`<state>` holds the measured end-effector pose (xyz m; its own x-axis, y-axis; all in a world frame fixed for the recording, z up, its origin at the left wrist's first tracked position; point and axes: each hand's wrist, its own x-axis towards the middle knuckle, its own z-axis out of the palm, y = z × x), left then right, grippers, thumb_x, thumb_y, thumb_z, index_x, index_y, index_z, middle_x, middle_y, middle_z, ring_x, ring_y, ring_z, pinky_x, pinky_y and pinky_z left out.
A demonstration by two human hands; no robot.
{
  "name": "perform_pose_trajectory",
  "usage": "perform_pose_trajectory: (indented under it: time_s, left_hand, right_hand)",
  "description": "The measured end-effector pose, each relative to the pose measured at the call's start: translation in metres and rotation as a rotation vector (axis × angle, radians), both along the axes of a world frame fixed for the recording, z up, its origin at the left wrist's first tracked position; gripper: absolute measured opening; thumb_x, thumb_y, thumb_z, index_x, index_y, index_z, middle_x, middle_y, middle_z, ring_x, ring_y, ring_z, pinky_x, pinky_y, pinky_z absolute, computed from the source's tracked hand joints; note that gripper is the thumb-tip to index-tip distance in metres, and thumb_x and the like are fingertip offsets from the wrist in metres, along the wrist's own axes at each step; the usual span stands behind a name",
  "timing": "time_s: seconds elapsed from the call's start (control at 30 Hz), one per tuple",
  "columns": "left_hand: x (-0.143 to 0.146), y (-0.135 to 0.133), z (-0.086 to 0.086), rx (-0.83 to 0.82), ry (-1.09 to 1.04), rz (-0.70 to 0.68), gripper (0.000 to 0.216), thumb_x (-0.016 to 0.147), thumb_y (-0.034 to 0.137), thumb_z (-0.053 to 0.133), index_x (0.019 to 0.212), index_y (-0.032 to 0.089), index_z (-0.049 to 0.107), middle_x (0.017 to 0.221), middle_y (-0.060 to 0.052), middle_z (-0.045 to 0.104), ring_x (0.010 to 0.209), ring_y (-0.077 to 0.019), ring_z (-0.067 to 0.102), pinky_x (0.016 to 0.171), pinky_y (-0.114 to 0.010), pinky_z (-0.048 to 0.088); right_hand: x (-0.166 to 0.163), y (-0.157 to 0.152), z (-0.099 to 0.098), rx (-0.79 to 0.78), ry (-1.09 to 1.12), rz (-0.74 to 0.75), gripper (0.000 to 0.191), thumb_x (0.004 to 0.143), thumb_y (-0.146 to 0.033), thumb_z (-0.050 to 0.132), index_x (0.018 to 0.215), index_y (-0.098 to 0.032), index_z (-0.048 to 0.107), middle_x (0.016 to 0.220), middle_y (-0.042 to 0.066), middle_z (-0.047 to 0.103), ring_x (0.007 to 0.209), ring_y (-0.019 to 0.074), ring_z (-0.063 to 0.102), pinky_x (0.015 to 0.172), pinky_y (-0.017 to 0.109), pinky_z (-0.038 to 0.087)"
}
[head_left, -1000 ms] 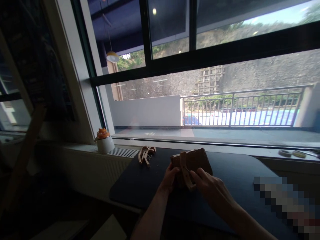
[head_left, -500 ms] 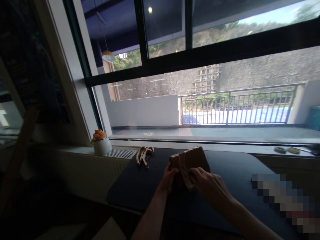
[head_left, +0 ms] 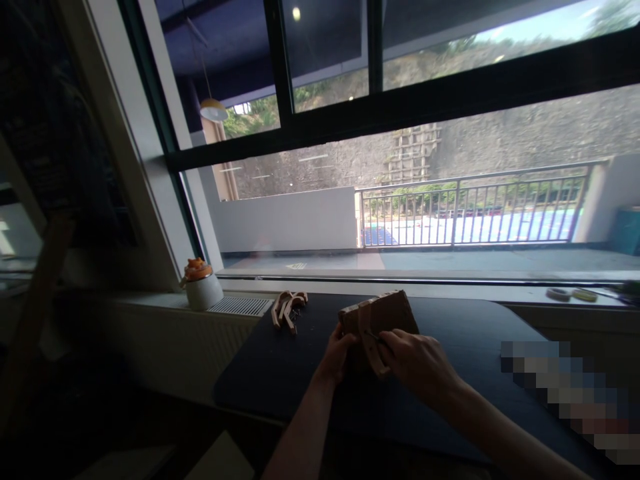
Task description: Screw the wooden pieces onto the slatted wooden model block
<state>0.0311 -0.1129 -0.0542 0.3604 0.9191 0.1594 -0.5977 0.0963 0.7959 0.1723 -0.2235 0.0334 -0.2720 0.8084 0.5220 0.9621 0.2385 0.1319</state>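
Note:
A brown box (head_left: 395, 315), seemingly cardboard, is held tilted above the dark table. Against its near side lies a curved wooden piece (head_left: 371, 350) with small dark holes. My left hand (head_left: 341, 352) is closed around the box's left side, thumb near the curved piece. On the other side, my right hand (head_left: 413, 357) is closed in a pinch on a thin dark tool (head_left: 381, 339) that points at the curved piece; its exact kind is too dark to tell. Several similar curved wooden pieces (head_left: 286, 310) lie at the table's far left, with small screws (head_left: 295, 319) beside them.
The dark table (head_left: 265, 380) stands against a window sill (head_left: 465, 293). A white jar with an orange lid (head_left: 203, 287) sits on the sill at left, beside a vent grille (head_left: 240, 306). Tape rolls (head_left: 559, 294) lie on the right sill. A blurred-out patch (head_left: 565, 393) covers the table's right side.
My right hand has tilted slightly at the curved piece, and the thin dark tool shows a little more clearly. The view has shifted slightly. Both hands keep their hold.

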Motion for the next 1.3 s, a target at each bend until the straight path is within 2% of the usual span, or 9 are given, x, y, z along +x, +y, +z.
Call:
perform_pose_trajectory:
  time_s: [0.1,0.23,0.4,0.53,0.63,0.77,0.93,1.03,1.3]
  left_hand:
    - [0.000,0.000,0.000,-0.001,0.006,-0.007,0.061,0.058,0.015,0.072,0.117,0.019,0.057,0.084,-0.004,0.070,0.077,-0.0220,0.065,0.072,-0.031,0.049]
    - [-0.001,0.000,0.001,-0.006,0.019,-0.010,0.059,0.058,0.016,0.073,0.115,0.018,0.059,0.082,-0.004,0.069,0.074,-0.0215,0.065,0.071,-0.031,0.048]
    - [-0.001,0.001,0.000,-0.015,0.027,0.002,0.061,0.057,0.018,0.075,0.116,0.019,0.058,0.082,-0.004,0.069,0.076,-0.0215,0.065,0.070,-0.029,0.048]
    - [-0.001,0.002,-0.002,-0.019,0.026,0.008,0.062,0.058,0.017,0.073,0.118,0.020,0.057,0.080,-0.003,0.069,0.072,-0.0202,0.064,0.068,-0.029,0.048]
    - [-0.001,0.003,-0.003,-0.014,0.024,0.002,0.063,0.059,0.016,0.072,0.119,0.019,0.056,0.080,-0.003,0.069,0.071,-0.0202,0.064,0.068,-0.030,0.048]
    - [-0.001,0.001,-0.001,-0.002,0.020,-0.010,0.064,0.059,0.017,0.073,0.120,0.020,0.055,0.084,-0.004,0.069,0.074,-0.0215,0.065,0.070,-0.030,0.049]
    - [-0.001,0.000,0.002,-0.026,0.017,-0.009,0.063,0.058,0.016,0.074,0.118,0.019,0.057,0.083,-0.004,0.070,0.077,-0.0223,0.065,0.072,-0.030,0.049]
    - [-0.001,-0.001,0.003,-0.025,0.011,-0.019,0.061,0.058,0.016,0.073,0.117,0.019,0.057,0.082,-0.004,0.070,0.080,-0.0234,0.066,0.073,-0.031,0.049]
    - [-0.001,0.000,0.002,-0.011,0.000,-0.035,0.057,0.062,0.014,0.070,0.117,0.019,0.057,0.083,-0.004,0.070,0.083,-0.0232,0.065,0.075,-0.030,0.049]
  right_hand:
    - [-0.002,0.000,0.002,0.002,0.027,-0.027,0.025,0.092,-0.023,0.041,0.076,-0.019,0.059,0.071,0.002,0.067,0.060,0.0144,0.065,0.050,0.026,0.032]
    - [-0.006,-0.001,0.005,-0.009,-0.061,0.013,0.010,0.085,-0.012,0.051,0.083,-0.018,0.059,0.073,0.003,0.065,0.059,0.0166,0.063,0.049,0.027,0.031]
    - [-0.005,-0.001,0.004,-0.051,-0.177,0.098,0.021,0.078,0.002,0.049,0.085,-0.016,0.057,0.076,0.006,0.064,0.066,0.0190,0.061,0.053,0.028,0.035]
    - [0.000,0.000,0.005,-0.083,-0.119,0.092,0.018,0.077,-0.001,0.052,0.085,-0.017,0.057,0.076,0.004,0.066,0.064,0.0161,0.063,0.052,0.026,0.035]
    - [0.003,0.000,0.004,-0.085,-0.037,0.044,0.011,0.083,-0.009,0.049,0.083,-0.018,0.056,0.076,0.002,0.068,0.064,0.0142,0.065,0.051,0.024,0.034]
    - [0.001,0.000,0.003,-0.070,0.018,-0.010,0.014,0.090,-0.020,0.044,0.080,-0.018,0.055,0.071,0.002,0.069,0.061,0.0148,0.066,0.049,0.024,0.032]
    - [-0.004,0.001,0.008,-0.054,-0.069,-0.014,0.004,0.083,-0.015,0.054,0.085,-0.018,0.055,0.069,0.003,0.068,0.055,0.0168,0.064,0.046,0.025,0.030]
    - [-0.005,-0.001,0.014,-0.031,-0.163,0.004,0.021,0.077,-0.005,0.057,0.094,-0.017,0.056,0.076,0.005,0.066,0.059,0.0183,0.063,0.047,0.026,0.031]
    - [-0.001,-0.005,0.016,-0.009,-0.320,0.097,0.024,0.076,0.005,0.047,0.082,-0.016,0.057,0.074,0.005,0.062,0.061,0.0208,0.059,0.049,0.031,0.035]
